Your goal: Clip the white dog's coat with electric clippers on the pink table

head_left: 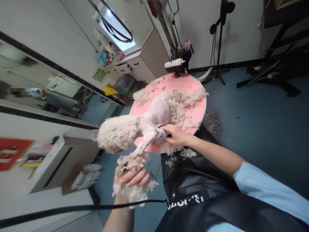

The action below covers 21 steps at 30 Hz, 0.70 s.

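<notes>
A curly white dog [156, 111] is on a round pink grooming table [196, 111], its body clipped short and its head still fluffy. My left hand [135, 177] is closed around the dog's front paw [126, 164], with the leg stretched out past the table's edge. Tufts of cut fur cling over and under those fingers. In my right hand [178, 135] is a white hair clipper [159, 133], its head against the dog's side near the top of that leg. The clipper's blade is hidden from me.
Cut fur [190, 96] lies in clumps on the table, on my black apron [185, 174] and on the floor. A metal post [166, 27] rises at the table's far edge, beside a white bottle [175, 63]. A black cable [84, 209] crosses low in front.
</notes>
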Available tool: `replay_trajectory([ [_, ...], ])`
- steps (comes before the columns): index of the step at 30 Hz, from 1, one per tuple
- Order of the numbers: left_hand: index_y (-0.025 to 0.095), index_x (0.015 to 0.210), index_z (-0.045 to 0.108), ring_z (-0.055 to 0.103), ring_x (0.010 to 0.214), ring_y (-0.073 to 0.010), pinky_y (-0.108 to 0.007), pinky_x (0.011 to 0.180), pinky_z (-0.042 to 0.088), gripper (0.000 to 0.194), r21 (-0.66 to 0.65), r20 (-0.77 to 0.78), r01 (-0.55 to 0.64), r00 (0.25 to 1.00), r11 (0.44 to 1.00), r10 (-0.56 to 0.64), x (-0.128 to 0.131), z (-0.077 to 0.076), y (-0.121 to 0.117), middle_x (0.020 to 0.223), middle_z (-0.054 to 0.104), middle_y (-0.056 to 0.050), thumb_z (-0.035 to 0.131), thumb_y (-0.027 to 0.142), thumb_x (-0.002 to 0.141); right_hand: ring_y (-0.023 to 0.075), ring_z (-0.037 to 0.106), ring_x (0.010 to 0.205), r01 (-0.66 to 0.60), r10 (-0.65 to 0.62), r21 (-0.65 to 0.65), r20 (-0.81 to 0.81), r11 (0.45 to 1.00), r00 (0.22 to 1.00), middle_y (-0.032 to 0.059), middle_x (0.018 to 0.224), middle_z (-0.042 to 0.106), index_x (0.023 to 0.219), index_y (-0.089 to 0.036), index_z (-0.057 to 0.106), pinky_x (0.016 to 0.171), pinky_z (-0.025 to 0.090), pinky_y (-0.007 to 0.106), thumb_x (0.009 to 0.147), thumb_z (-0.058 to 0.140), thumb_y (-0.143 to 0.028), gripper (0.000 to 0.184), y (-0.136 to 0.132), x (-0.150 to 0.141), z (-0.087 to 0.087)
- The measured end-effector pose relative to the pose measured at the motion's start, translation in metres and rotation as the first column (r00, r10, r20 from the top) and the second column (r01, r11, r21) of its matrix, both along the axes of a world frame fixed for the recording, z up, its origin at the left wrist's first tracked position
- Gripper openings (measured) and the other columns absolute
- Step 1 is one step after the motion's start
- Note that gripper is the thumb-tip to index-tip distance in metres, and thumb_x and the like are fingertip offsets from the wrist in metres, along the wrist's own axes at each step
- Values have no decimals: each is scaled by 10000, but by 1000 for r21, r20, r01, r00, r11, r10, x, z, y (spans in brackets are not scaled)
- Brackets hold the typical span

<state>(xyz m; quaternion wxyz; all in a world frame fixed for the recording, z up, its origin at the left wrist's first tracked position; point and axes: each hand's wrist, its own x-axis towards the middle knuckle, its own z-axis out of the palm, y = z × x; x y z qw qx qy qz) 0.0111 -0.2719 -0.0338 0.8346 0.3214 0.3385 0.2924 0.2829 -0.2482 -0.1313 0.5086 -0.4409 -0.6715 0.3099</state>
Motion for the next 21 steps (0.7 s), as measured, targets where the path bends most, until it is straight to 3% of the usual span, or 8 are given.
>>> replay_trajectory([
  [5,218,838,737,31,277,-74,-263,413,275,252,-51,69,161,985,986,-158,23,21,-10,262,-5,138,554,373,916,249,595,1079,-21,-17,154,242,988,970,143,1178,639,1276,-143,591,937,482,389,802,597,-96,477,-5,18,8],
  [8,187,881,751,68,302,-79,-259,456,286,328,-62,90,209,975,976,-203,32,20,-15,274,39,120,481,357,958,246,591,1011,-50,-25,185,380,981,925,130,1132,641,1272,-169,598,889,479,381,837,612,-165,435,-9,29,15],
  [11,171,826,734,160,331,-86,-265,496,294,340,-20,38,222,975,975,-221,32,2,-21,292,144,95,498,385,944,252,567,964,-10,-105,223,500,975,860,119,1071,636,1231,-192,626,863,450,390,834,598,-139,402,-2,45,29],
  [13,157,739,690,231,356,-89,-270,508,296,365,43,-41,207,978,977,-206,29,-17,-25,316,249,71,552,452,903,273,541,970,85,-223,267,545,960,809,126,1039,621,1179,-191,646,877,414,424,846,562,-103,354,8,54,44],
  [15,145,666,636,288,376,-87,-268,504,285,412,84,-144,205,971,975,-192,25,-35,-28,343,345,44,596,502,865,289,518,991,103,-276,315,574,943,771,130,1020,607,1106,-195,661,898,377,450,886,508,-87,289,19,57,59],
  [18,142,640,593,316,368,-78,-256,480,264,480,106,-249,188,956,977,-157,17,-57,-28,346,394,30,624,585,823,267,502,957,-34,-248,383,662,923,707,115,983,600,1030,-209,662,886,349,439,944,438,-90,268,25,50,76],
  [21,142,657,590,321,353,-71,-241,463,263,516,95,-295,173,946,980,-138,11,-68,-28,333,397,39,653,642,768,228,486,876,-182,-247,431,761,884,600,103,948,604,998,-196,651,841,337,408,968,419,-87,259,20,41,80],
])
